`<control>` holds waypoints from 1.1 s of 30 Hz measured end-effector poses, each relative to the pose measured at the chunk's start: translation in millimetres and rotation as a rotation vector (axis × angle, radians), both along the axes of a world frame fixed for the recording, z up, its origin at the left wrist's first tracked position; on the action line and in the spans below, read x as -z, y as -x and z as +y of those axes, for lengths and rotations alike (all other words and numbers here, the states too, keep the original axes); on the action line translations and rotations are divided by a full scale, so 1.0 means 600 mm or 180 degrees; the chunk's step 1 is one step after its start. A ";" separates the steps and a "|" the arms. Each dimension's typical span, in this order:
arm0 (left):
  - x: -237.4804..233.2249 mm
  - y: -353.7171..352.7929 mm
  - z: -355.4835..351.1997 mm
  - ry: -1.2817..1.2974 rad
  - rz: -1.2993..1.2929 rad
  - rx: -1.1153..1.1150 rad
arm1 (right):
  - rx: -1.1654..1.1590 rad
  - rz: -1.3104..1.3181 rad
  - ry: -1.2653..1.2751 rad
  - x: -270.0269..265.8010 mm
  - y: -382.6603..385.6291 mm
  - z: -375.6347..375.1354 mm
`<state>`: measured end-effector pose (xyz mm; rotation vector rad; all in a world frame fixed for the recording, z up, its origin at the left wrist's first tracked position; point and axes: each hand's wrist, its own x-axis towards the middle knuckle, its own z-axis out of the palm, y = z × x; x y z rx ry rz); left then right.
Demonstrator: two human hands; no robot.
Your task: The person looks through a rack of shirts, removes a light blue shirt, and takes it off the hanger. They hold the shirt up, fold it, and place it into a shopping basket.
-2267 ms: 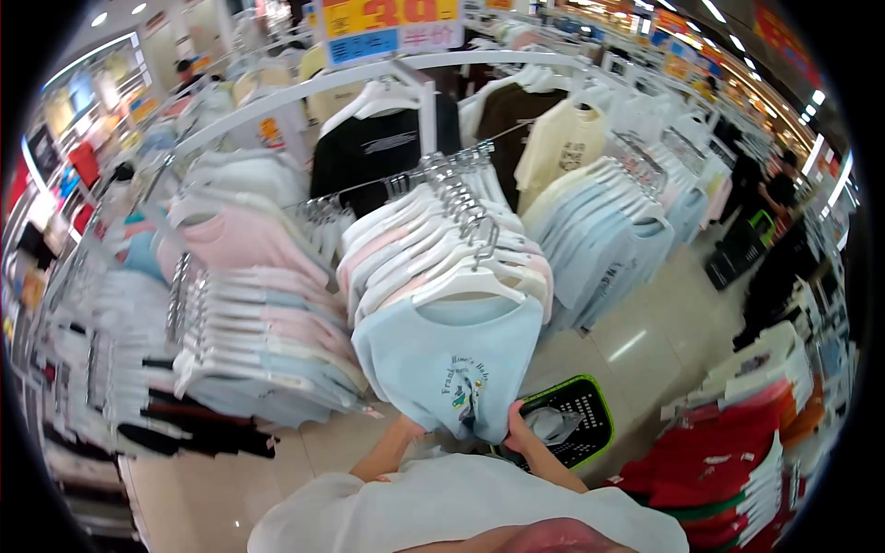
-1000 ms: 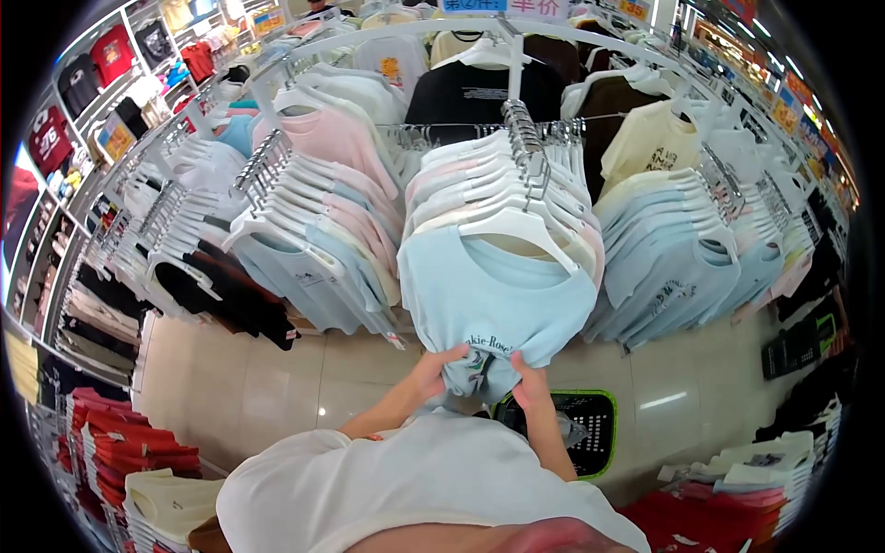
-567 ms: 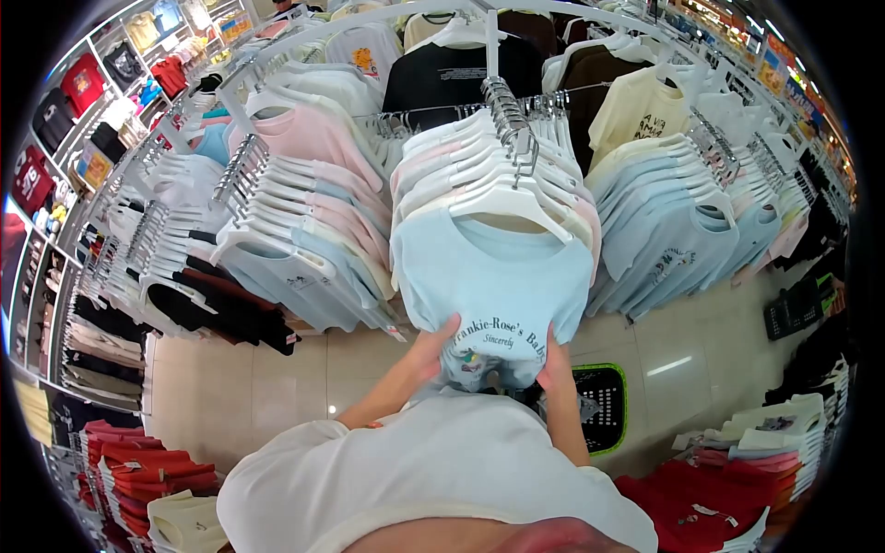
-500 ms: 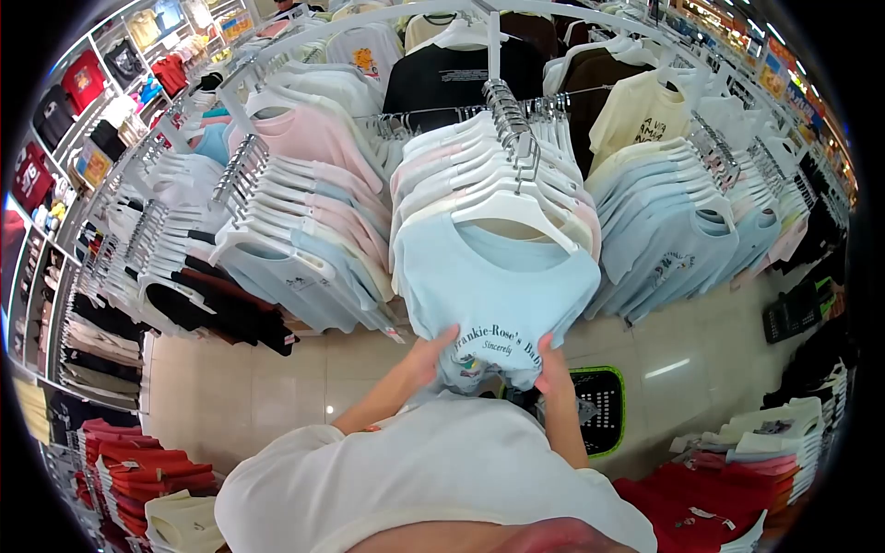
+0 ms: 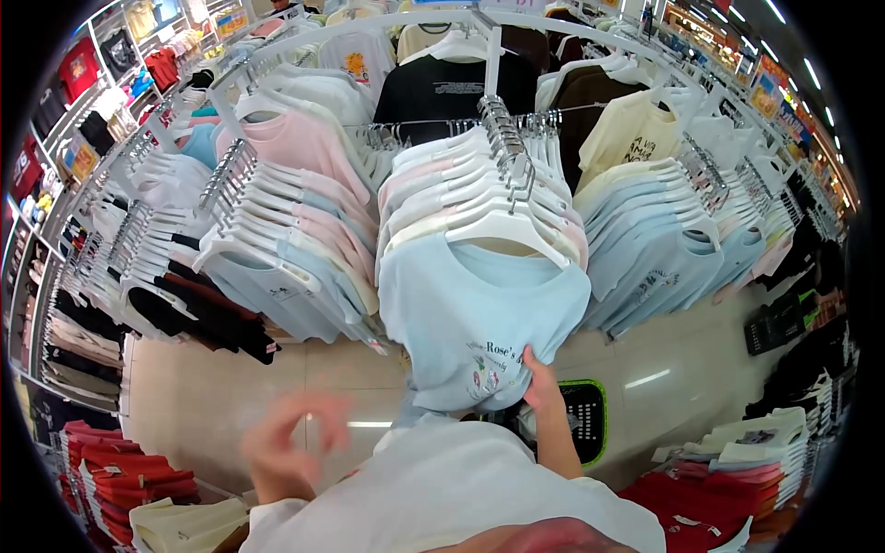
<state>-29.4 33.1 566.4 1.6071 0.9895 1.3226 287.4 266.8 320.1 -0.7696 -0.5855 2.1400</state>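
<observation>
A light blue T-shirt (image 5: pixel 470 304) hangs on a white hanger (image 5: pixel 509 228) at the front of the middle rack. Dark lettering and a small coloured print show on its chest, partly folded over. My right hand (image 5: pixel 541 380) grips the shirt's lower right side, thumb on the front and fingers hidden behind the cloth. To the left, away from the shirt, my left hand (image 5: pixel 297 438) is raised above the floor, blurred by motion, with its fingers apart and nothing seen in it.
Light blue shirts (image 5: pixel 659 267) hang on the right rack, pink and blue ones (image 5: pixel 300 207) on the left. A black basket with a green rim (image 5: pixel 604 422) stands on the floor beside me. Red garments (image 5: pixel 129 475) are at the lower left, more (image 5: pixel 691 498) at the lower right.
My left hand has let go of the shirt and moved left. The shirt's lower left side hangs looser, and its print is less spread. My right hand still holds on. The view has shifted slightly.
</observation>
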 end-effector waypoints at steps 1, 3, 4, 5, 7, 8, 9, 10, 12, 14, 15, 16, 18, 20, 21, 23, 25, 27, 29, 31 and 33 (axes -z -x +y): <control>-0.031 -0.009 -0.014 -0.0757 -0.0221 0.0131 | -0.0057 0.0007 -0.0013 0.003 0.000 0.002; -0.111 -0.036 -0.029 -0.1804 -0.0310 0.0368 | -0.0174 0.0012 0.0013 0.004 -0.002 0.003; -0.160 -0.054 -0.029 -0.2137 -0.0226 0.0459 | -0.0237 0.0007 0.0043 0.003 -0.004 0.005; -0.188 -0.090 -0.019 -0.2483 -0.0386 0.0367 | -0.0306 0.0001 0.0067 -0.001 -0.003 0.008; -0.233 -0.114 -0.038 -0.2202 -0.0173 0.0086 | -0.0275 -0.0091 0.0068 -0.019 -0.002 0.007; -0.244 -0.117 -0.044 -0.2058 -0.0078 -0.0041 | -0.0245 -0.0136 0.0067 -0.026 -0.002 0.006; -0.251 -0.111 -0.042 -0.1982 -0.0006 0.0249 | -0.0236 -0.0137 0.0066 -0.025 -0.004 0.009; -0.258 -0.102 -0.037 -0.1900 0.0065 0.0552 | -0.0212 -0.0136 0.0069 -0.021 -0.008 0.012; -0.257 -0.100 -0.034 -0.1935 0.0301 0.0783 | -0.0140 -0.0111 0.0097 -0.024 -0.012 0.014; -0.254 -0.102 -0.029 -0.2002 0.0660 0.0832 | -0.0051 -0.0062 0.0139 -0.032 -0.015 0.012; -0.256 -0.098 -0.027 -0.1949 0.0858 0.0961 | -0.0043 -0.0100 0.0122 -0.035 -0.016 0.012; -0.270 -0.079 -0.026 -0.1712 0.1090 0.1291 | -0.0034 -0.0137 0.0107 -0.038 -0.016 0.012; -0.262 -0.073 -0.021 -0.1852 0.0966 0.1463 | -0.0080 -0.0156 0.0071 -0.033 -0.021 0.014; -0.235 -0.095 -0.005 -0.2422 0.0331 0.1316 | -0.0187 -0.0116 0.0028 -0.018 -0.025 0.020; -0.232 -0.102 0.007 -0.2630 0.0073 0.1328 | -0.0174 -0.0119 0.0000 -0.017 -0.024 0.020; -0.245 -0.103 0.045 -0.2701 -0.0216 0.1621 | -0.0116 -0.0126 -0.0049 -0.016 -0.021 0.020; -0.246 -0.106 0.062 -0.2725 -0.0439 0.1689 | -0.0129 -0.0132 0.0017 -0.015 -0.020 0.020; -0.244 -0.107 0.076 -0.2868 -0.0555 0.1825 | -0.0129 -0.0112 0.0011 -0.016 -0.015 0.019; -0.243 -0.102 0.095 -0.3046 -0.0574 0.2098 | -0.0166 -0.0147 0.0101 -0.020 -0.014 0.019; -0.247 -0.093 0.101 -0.3006 -0.0519 0.2271 | -0.0200 -0.0127 0.0127 -0.022 -0.014 0.019; -0.233 -0.077 0.107 -0.3058 -0.0764 0.2293 | -0.0203 -0.0031 0.0092 -0.018 -0.013 0.018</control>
